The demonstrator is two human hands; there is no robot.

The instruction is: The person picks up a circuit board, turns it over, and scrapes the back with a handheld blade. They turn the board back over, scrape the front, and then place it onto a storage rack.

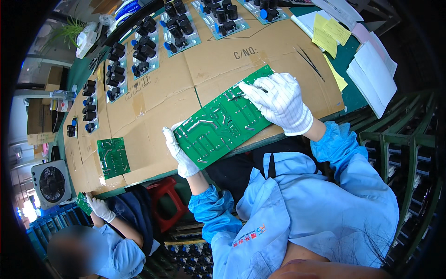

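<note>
Gloved left hand grasps green circuit board by left end, gloved right hand has fingers closed on slim dark tool over right half, cardboard beneath

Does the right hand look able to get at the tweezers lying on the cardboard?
Probably yes: the tweezers lie on the cardboard beyond the right hand, with nothing visible between. But that hand is busy over the green circuit board, seemingly holding a slim dark tool.

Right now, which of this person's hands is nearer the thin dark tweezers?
Right. The white-gloved right hand lies lower left of the tweezers; the left hand, much farther left, holds the rectangular green circuit board.
</note>
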